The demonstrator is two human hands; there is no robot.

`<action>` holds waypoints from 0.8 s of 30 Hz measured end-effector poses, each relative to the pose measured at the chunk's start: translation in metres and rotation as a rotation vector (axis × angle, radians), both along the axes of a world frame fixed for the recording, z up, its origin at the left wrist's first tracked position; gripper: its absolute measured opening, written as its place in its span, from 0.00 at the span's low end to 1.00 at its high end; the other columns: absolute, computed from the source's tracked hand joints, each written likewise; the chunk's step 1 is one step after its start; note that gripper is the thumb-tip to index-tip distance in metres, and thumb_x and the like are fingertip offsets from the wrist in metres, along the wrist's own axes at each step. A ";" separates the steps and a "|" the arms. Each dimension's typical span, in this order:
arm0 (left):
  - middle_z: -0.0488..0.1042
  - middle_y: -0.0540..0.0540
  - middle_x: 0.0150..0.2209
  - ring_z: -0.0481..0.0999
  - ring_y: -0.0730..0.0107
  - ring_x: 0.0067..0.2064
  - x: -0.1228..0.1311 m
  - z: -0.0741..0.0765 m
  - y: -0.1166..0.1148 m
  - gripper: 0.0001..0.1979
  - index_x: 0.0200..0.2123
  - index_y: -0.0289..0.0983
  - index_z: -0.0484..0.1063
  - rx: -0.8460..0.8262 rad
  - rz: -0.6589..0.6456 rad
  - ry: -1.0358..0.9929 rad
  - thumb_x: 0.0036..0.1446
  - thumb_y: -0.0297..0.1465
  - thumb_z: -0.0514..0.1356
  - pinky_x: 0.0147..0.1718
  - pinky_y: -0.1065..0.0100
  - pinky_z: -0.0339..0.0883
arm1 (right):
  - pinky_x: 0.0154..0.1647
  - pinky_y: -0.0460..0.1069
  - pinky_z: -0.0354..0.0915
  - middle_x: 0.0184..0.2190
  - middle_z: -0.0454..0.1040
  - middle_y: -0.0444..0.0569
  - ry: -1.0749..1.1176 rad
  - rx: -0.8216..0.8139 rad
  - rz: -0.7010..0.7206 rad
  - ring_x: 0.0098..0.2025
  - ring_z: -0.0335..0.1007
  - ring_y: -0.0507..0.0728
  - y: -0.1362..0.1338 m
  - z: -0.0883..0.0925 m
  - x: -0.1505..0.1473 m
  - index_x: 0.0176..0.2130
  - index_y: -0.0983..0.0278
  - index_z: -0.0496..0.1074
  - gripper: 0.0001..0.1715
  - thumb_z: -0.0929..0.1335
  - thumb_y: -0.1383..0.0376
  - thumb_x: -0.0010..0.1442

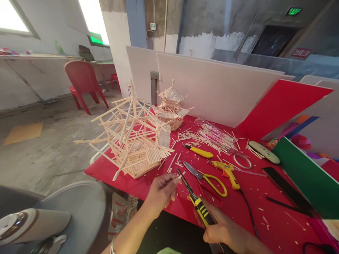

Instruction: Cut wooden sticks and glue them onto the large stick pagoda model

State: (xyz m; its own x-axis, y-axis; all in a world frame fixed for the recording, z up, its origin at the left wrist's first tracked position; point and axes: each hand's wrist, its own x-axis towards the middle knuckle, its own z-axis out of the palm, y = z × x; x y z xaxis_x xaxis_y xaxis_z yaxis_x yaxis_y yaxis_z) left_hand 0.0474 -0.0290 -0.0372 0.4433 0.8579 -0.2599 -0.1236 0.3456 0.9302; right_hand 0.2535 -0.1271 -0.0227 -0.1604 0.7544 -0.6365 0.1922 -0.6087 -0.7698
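Observation:
My left hand (161,188) pinches a short thin wooden stick (181,175) over the front edge of the red table. Wrapped round the yellow-and-black handles of a pair of long-nose pliers (197,201) is my right hand (218,225). The pliers' narrow jaws meet the stick just beyond my left fingertips; whether they grip it I cannot tell. Left of my hands stands an open pavilion frame of wooden sticks (135,116), with part of its roof covered. Yellow-handled scissors (206,176) lie beside the pliers, and a yellow glue gun (227,173) rests farther right.
A smaller stick pagoda (171,106) stands behind the frame. Loose sticks (214,135), a yellow utility knife (198,151), a tape ring (242,161) and a dark phone (283,187) lie on the red table (246,218). A thermos (37,225) is on a grey stool (87,201).

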 end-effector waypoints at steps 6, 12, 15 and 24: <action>0.63 0.57 0.12 0.48 0.84 0.11 0.000 -0.002 0.000 0.17 0.30 0.35 0.71 -0.046 -0.002 -0.037 0.54 0.45 0.64 0.12 0.75 0.38 | 0.48 0.52 0.61 0.39 0.71 0.45 -0.033 0.007 0.011 0.45 0.65 0.59 0.000 0.004 -0.002 0.55 0.61 0.70 0.37 0.69 0.67 0.43; 0.63 0.57 0.12 0.47 0.84 0.11 -0.002 0.000 -0.001 0.14 0.31 0.34 0.72 -0.100 -0.019 -0.086 0.54 0.41 0.64 0.12 0.74 0.36 | 0.48 0.53 0.62 0.39 0.71 0.44 -0.026 0.048 0.041 0.43 0.65 0.59 0.001 0.003 -0.004 0.58 0.60 0.67 0.42 0.69 0.67 0.42; 0.63 0.56 0.11 0.46 0.84 0.11 -0.002 0.002 -0.002 0.13 0.31 0.34 0.72 -0.133 -0.027 -0.095 0.54 0.40 0.64 0.11 0.74 0.35 | 0.49 0.54 0.61 0.40 0.72 0.45 -0.037 0.044 0.040 0.45 0.65 0.61 0.001 0.001 -0.004 0.61 0.60 0.65 0.45 0.69 0.66 0.43; 0.62 0.56 0.11 0.46 0.84 0.11 -0.003 -0.001 -0.001 0.12 0.30 0.34 0.71 -0.154 -0.040 -0.111 0.55 0.38 0.64 0.11 0.74 0.35 | 0.51 0.53 0.61 0.42 0.72 0.46 -0.051 0.038 0.067 0.47 0.65 0.62 0.002 -0.006 -0.003 0.62 0.60 0.64 0.45 0.69 0.65 0.43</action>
State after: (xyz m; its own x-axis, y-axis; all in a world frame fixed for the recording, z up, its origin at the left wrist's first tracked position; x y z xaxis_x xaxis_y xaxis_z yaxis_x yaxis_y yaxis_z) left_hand 0.0447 -0.0296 -0.0378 0.5091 0.7931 -0.3342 -0.2060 0.4893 0.8474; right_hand 0.2505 -0.1250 -0.0291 -0.1792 0.7669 -0.6162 0.2711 -0.5636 -0.7803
